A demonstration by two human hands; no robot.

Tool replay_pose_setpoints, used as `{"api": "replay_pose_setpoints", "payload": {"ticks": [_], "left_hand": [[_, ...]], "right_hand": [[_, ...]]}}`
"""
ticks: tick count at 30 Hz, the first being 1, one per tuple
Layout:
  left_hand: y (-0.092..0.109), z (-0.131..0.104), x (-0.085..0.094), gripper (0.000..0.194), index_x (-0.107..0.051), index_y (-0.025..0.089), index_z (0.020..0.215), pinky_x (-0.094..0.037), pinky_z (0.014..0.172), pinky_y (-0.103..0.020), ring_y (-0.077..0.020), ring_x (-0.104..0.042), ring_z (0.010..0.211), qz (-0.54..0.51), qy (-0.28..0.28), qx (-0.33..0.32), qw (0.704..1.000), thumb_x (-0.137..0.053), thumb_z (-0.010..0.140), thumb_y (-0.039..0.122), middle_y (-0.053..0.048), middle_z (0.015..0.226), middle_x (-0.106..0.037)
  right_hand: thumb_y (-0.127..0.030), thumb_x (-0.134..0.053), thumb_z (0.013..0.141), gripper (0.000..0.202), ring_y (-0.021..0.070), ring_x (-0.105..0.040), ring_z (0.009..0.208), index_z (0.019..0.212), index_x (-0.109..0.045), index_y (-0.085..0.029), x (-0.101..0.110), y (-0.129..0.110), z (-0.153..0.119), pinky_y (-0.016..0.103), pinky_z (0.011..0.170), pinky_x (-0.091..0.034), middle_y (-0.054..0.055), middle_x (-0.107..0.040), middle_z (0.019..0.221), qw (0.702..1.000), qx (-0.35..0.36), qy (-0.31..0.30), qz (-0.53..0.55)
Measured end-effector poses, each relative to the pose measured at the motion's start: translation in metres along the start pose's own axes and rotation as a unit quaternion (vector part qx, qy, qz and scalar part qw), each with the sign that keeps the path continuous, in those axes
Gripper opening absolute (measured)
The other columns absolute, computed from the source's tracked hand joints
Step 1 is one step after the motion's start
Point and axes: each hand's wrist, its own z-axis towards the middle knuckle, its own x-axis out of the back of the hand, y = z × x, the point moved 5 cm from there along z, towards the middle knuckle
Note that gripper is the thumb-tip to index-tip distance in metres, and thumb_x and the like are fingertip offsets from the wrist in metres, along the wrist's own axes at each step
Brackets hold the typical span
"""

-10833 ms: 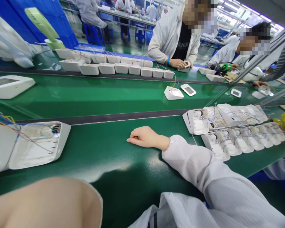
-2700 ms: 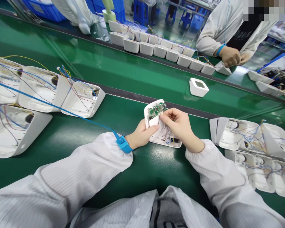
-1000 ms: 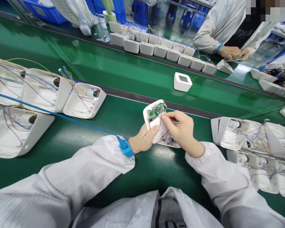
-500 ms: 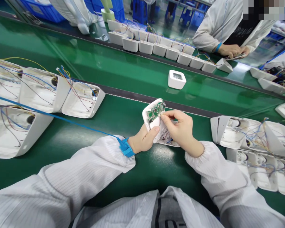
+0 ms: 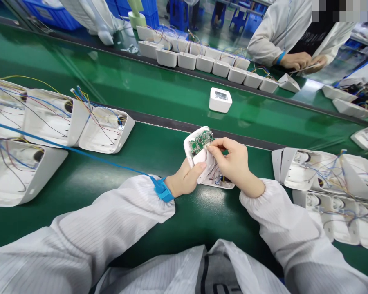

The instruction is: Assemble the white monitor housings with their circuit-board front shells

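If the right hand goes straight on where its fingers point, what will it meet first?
Probably the green board: the right hand has its fingertips at its edge, though depth is hard to judge.

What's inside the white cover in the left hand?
A green circuit board shows at the far end of the white cover. Whatever the left hand and right hand cover, including the board's near-right edge, can't be seen.

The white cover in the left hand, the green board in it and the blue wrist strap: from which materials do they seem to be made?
White cover: probably moulded plastic, smooth, with rounded corners.
Green board: likely fibreglass circuit board, its face crowded with fine detail.
Blue wrist strap: perhaps fabric or soft plastic; it curves softly, looks matte; texture too small to tell.
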Motion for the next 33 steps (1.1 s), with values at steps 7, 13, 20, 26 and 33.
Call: {"api": "replay_pose_setpoints", "payload": {"ticks": [7, 13, 20, 26, 33], "left_hand": [[-0.002, 0.0, -0.001, 0.049, -0.058, 0.015, 0.129, -0.042, 0.108, -0.041, -0.0285, -0.057, 0.119, -0.033, -0.017, 0.001, 0.999, -0.049, 0.093, 0.046, -0.01, 0.126, -0.064], [-0.009, 0.004, 0.01, 0.046, -0.063, 0.011, 0.119, -0.049, 0.098, -0.04, -0.0271, -0.064, 0.104, -0.093, 0.026, 0.071, 0.993, -0.055, 0.09, 0.046, -0.011, 0.11, -0.07], [-0.005, 0.016, 0.02, 0.043, -0.07, 0.012, 0.103, -0.055, 0.083, -0.037, -0.0255, -0.067, 0.093, 0.035, 0.023, 0.059, 0.997, -0.064, 0.085, 0.05, -0.011, 0.102, -0.073], [-0.012, 0.035, 0.045, 0.066, -0.065, 0.019, 0.115, -0.049, 0.099, -0.045, -0.026, -0.064, 0.109, -0.069, 0.126, -0.01, 0.99, -0.029, 0.092, 0.069, -0.01, 0.114, -0.07], [-0.003, 0.031, 0.033, 0.08, -0.055, 0.019, 0.13, -0.037, 0.109, -0.054, -0.0351, -0.05, 0.127, 0.231, 0.0, -0.053, 0.971, -0.059, 0.074, 0.075, -0.015, 0.135, -0.056]], "right_hand": [[-0.025, -0.063, 0.085, 0.009, 0.0148, -0.064, 0.069, 0.077, -0.066, -0.022, -0.001, 0.001, 0.001, 0.029, 0.068, -0.052, 0.0, -0.071, 0.078, 0.999, -0.026, -0.024, 0.02], [-0.038, -0.069, 0.081, 0.036, 0.0207, -0.066, 0.093, 0.111, -0.061, -0.02, 0.002, 0.013, 0.01, 0.035, 0.077, -0.054, 0.009, -0.069, 0.109, 0.997, -0.043, -0.054, 0.022], [-0.04, -0.074, 0.077, 0.033, 0.018, -0.069, 0.082, 0.098, -0.059, -0.019, -0.002, 0.033, 0.017, 0.034, 0.073, -0.057, 0.006, -0.072, 0.092, 0.955, -0.117, -0.151, 0.229], [-0.024, -0.066, 0.084, 0.008, 0.0169, -0.066, 0.084, 0.086, -0.059, -0.022, 0.012, 0.004, 0.01, 0.033, 0.074, -0.053, 0.002, -0.07, 0.09, 0.99, 0.088, -0.039, 0.105], [-0.011, -0.045, 0.094, 0.022, 0.0182, -0.062, 0.088, 0.081, -0.06, -0.019, -0.01, -0.014, -0.005, 0.036, 0.076, -0.043, 0.004, -0.072, 0.091, 0.909, 0.351, -0.099, -0.203]]}}
